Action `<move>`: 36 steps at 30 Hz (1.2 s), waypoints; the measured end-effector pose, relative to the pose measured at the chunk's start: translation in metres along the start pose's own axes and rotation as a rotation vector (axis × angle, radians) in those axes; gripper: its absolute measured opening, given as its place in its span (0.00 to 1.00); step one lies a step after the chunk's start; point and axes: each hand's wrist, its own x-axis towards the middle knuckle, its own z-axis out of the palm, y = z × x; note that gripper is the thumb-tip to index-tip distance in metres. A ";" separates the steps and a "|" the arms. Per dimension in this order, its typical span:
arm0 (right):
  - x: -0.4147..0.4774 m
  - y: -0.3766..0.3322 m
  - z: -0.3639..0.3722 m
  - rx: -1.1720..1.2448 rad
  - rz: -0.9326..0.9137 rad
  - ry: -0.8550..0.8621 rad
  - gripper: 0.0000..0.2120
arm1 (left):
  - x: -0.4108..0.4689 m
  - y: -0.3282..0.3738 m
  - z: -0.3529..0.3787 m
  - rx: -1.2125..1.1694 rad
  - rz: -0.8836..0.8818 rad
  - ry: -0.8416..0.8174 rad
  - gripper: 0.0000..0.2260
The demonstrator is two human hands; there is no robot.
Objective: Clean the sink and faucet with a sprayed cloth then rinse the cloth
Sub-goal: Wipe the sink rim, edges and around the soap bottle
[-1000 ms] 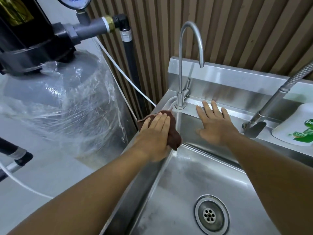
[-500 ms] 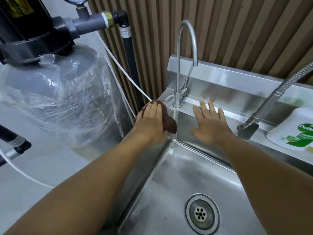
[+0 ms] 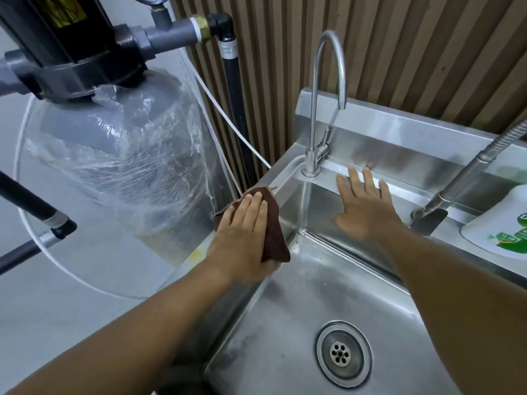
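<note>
A stainless steel sink (image 3: 288, 323) fills the lower right, with a round drain (image 3: 343, 354) in its basin. A tall gooseneck faucet (image 3: 316, 89) rises from the back left corner. My left hand (image 3: 242, 238) lies flat on a brown cloth (image 3: 273, 232) and presses it onto the sink's left rim. My right hand (image 3: 362, 206) rests flat, fingers spread, against the back inner wall just below the rear ledge. No water runs from the faucet.
A grey tank wrapped in clear plastic (image 3: 119, 166) stands close to the sink's left side, with pipes above it. A flexible metal sprayer hose (image 3: 462, 178) and a white soap bottle (image 3: 502, 226) sit on the right ledge. Slatted wood panelling backs the sink.
My left hand has slid the cloth back along the left rim, away from the faucet base toward me. The right hand has stayed on the back wall.
</note>
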 end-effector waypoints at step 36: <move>-0.001 0.001 0.002 0.020 -0.009 0.030 0.41 | 0.098 0.051 -0.005 0.032 -0.337 0.117 0.38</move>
